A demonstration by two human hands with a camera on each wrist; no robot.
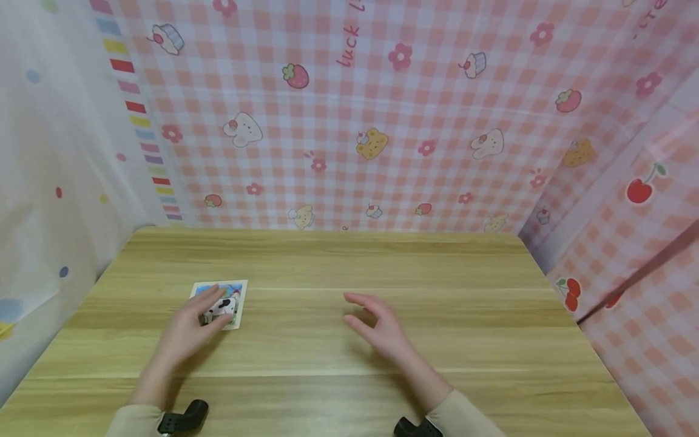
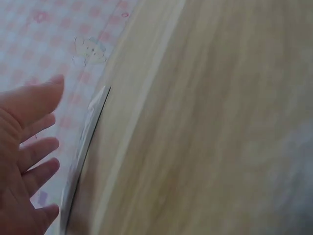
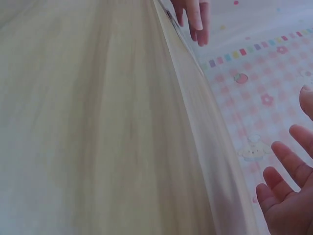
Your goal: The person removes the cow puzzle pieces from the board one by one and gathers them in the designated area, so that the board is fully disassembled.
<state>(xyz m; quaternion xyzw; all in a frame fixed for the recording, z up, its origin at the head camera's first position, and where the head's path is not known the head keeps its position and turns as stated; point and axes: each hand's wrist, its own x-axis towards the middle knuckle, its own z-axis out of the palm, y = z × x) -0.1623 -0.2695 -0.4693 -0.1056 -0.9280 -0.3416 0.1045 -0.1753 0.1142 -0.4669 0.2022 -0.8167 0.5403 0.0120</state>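
Observation:
On the left part of the table lies a square picture board (image 1: 236, 303) with a white border and a black-and-white animal on it. My left hand (image 1: 188, 328) hovers over the board's left side and covers part of the picture. Seen from the left wrist, the board (image 2: 83, 147) is a thin slab edge-on, and a gap shows between it and the spread fingers (image 2: 41, 152). My right hand (image 1: 382, 328) is held above the middle of the table with thumb and fingers apart, holding nothing. The right wrist view shows its loosely bent fingers (image 3: 293, 164) touching nothing.
The wood-grain table (image 1: 349, 261) stretches out in front of me. A pink checked cloth (image 1: 338, 121) hangs behind its far edge. A white dotted cloth (image 1: 49, 152) hangs at the left and another checked cloth (image 1: 644, 255) at the right.

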